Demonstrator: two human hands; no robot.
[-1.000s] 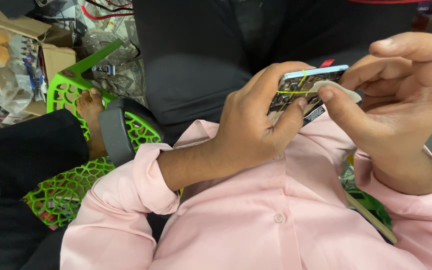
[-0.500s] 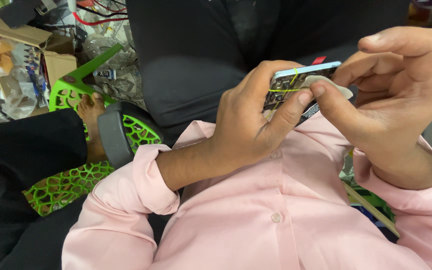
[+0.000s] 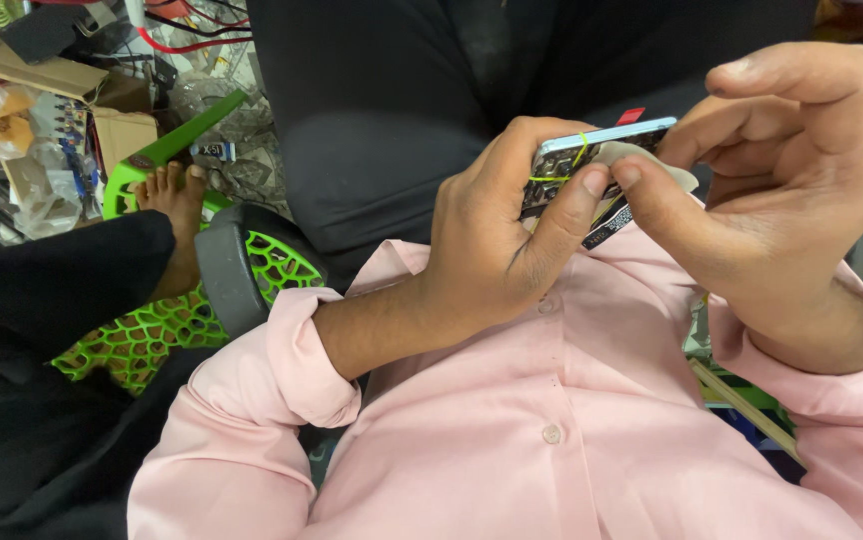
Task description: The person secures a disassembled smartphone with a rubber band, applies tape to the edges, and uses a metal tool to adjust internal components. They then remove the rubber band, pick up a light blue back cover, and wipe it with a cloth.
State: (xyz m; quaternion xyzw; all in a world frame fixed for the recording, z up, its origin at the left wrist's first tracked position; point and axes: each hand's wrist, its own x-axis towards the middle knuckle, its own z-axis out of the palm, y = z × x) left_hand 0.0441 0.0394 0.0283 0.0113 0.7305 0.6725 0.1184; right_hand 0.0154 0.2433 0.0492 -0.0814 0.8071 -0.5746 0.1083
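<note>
My left hand point(image 3: 497, 235) grips an opened phone point(image 3: 592, 160) with a pale blue frame, its inner parts and yellow-green wires facing me. My right hand point(image 3: 782, 190) pinches a small thin whitish piece point(image 3: 674, 176) at the phone's right edge, between thumb and forefinger. Both hands hover close above my pink buttoned shirt point(image 3: 572, 400), sleeves rolled at the wrists. Part of the phone is hidden behind my fingers.
A person in dark clothes point(image 3: 432, 100) sits right in front of me. A bright green lattice stool point(image 3: 152, 330) stands at the left with a bare foot point(image 3: 177, 215) on it. Cardboard, plastic bags and cables point(image 3: 32, 110) lie piled at the top left.
Both hands and the phone have stayed together with only small shifts. The view has drifted slightly, so the stool and clutter sit a little differently in frame.
</note>
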